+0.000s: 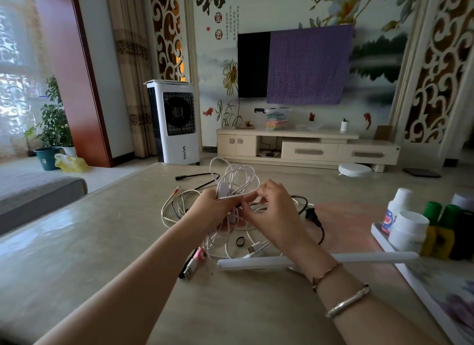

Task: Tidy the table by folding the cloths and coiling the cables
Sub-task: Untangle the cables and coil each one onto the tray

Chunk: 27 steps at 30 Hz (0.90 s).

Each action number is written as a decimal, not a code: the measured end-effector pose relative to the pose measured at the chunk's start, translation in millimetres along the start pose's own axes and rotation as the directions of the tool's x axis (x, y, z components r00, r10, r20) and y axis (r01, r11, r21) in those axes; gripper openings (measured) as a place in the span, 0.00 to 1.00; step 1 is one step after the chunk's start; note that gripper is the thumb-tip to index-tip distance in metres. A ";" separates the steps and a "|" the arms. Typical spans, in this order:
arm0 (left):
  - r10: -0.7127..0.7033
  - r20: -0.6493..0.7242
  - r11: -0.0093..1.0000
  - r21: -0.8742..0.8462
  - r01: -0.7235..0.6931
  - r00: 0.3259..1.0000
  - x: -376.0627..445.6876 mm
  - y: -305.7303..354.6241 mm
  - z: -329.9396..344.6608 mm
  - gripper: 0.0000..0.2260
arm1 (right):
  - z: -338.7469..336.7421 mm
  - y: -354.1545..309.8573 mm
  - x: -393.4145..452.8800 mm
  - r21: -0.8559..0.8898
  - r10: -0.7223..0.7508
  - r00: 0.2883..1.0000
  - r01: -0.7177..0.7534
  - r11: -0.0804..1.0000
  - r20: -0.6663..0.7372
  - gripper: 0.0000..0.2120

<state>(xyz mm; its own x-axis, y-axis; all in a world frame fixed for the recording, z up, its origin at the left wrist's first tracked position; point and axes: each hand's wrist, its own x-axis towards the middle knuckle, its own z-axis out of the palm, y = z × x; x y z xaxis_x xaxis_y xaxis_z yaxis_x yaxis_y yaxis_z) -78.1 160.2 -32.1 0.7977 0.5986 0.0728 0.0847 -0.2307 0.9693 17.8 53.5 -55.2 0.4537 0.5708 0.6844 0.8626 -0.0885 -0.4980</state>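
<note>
My left hand [210, 208] grips a bunch of white cable loops [234, 178] lifted above the beige table [102, 242]. My right hand [272, 211] pinches a strand of the same white cable just right of the left hand. Under both hands lies a tangle of more cables: a white braided one [169, 206] at the left, black ones [197, 176] behind and a black plug [311, 213] at the right. A USB plug [191, 269] with a pink holder [200, 255] lies near my left forearm. No cloth shows on the table.
A long white bar [333, 258] lies across the table under my right wrist. A tray [410, 273] at the right edge carries white bottles [407, 231] and green-capped bottles [446, 231]. A small black ring [239, 241] lies among the cables. A grey sofa [38, 193] stands left.
</note>
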 end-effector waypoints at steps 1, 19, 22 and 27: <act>-0.003 -0.001 1.000 0.012 0.003 1.000 0.6 0.1 0.4 0.09 | -0.1 -0.3 0.7 0.103 0.086 0.996 -0.088 0.991 0.026 0.04; 0.006 0.092 0.999 0.051 -0.011 0.996 2.1 -1.4 -4.1 0.13 | -11.9 3.4 6.9 0.802 0.249 0.828 -0.554 0.225 0.502 0.13; -0.037 0.135 0.999 -0.008 0.039 0.990 2.6 -1.9 -7.1 0.13 | -13.9 7.2 5.3 0.741 0.193 0.862 -0.502 0.446 0.468 0.08; -0.113 0.159 0.989 -0.078 0.127 0.981 3.9 -5.7 -12.8 0.15 | -9.9 -0.6 1.6 0.354 0.026 0.946 -0.146 0.924 0.322 0.02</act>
<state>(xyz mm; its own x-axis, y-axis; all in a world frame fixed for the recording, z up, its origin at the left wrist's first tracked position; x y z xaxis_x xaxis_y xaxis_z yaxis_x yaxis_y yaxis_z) -83.1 173.6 -34.3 0.8678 0.4911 -0.0755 0.1380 -0.0924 0.9861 20.2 46.5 -48.5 0.3797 0.8007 0.4634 0.6517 0.1240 -0.7483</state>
